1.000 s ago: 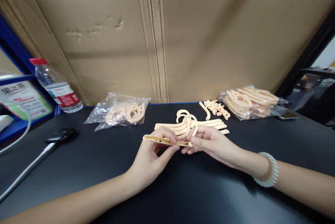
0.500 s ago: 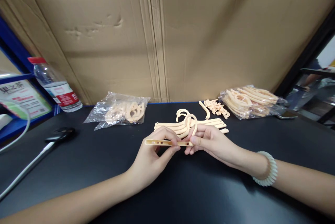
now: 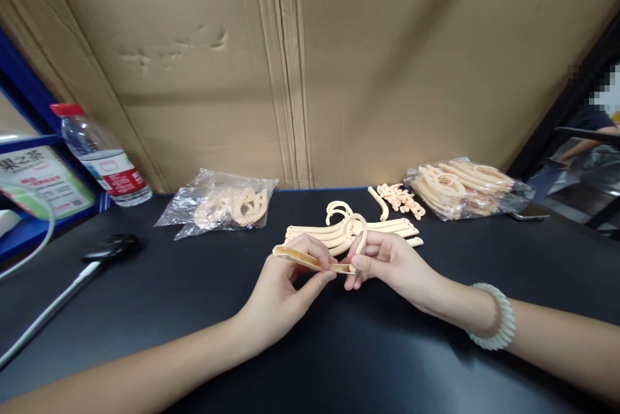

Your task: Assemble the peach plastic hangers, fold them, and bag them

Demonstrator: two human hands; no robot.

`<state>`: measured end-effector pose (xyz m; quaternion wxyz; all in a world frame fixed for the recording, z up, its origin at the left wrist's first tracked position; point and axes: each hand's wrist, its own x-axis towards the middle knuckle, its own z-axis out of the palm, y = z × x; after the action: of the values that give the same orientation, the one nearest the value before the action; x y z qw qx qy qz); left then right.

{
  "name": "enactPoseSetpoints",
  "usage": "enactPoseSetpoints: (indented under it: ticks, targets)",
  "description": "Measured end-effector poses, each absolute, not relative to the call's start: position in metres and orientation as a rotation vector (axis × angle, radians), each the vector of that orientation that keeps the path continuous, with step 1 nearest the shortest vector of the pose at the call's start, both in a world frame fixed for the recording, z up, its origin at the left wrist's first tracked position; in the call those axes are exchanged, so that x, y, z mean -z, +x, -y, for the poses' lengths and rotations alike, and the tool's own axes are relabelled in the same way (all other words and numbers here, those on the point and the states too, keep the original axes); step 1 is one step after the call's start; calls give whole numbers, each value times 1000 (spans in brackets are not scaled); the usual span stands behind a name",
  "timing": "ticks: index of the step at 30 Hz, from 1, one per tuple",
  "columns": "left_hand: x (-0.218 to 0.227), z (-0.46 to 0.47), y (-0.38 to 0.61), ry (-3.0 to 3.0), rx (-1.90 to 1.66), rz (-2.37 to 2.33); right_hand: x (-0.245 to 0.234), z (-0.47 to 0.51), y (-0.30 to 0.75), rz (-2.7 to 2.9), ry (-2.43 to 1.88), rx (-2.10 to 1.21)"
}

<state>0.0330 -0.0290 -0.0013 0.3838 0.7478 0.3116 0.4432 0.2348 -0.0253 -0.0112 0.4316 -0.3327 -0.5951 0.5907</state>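
Pale strip (image 3: 296,256) held above desk (image 3: 368,349), nearer than bar stack (image 3: 322,233). Likely light, stiff, smooth plastic; thin walls may crack; best gripped mid-length. Fingers of left hand (image 3: 287,290) pinch strip; fingers of right hand (image 3: 401,265) pinch hook (image 3: 365,236) near base, at strip's end. Small-parts heap (image 3: 400,198) beyond stack.

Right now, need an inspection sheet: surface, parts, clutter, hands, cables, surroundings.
Surface: black desk, pale sheen nearest the viewer.
Parts: cream bar and cream hook in hand; loose bars and small pieces behind; left bag and right bag hold more.
Clutter: red-capped bottle, black device.
Hands: left hand pinches the bar; right hand holds the hook at the bar's end; whether they're joined, can't tell.
Cables: white cable at the device; second cable, left edge.
Surroundings: cardboard behind; another person's arm, far right.
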Motion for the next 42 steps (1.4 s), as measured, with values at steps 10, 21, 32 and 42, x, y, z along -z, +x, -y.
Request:
enactPoseSetpoints:
  ticks: [10,21,32,42]
  targets:
    - [1,29,34,1862,-1119,-815,11,27,232,1481,-819,-1446]
    - [0,24,34,1561,-1154,-766,11,24,232,1522,-828,-1226]
    - [2,33,47,1359,-1002,-776,8,29,228,1589,-742,-1297]
    - [2,31,44,1220,-1053,-835,-9,-56,334,2396,-999,241]
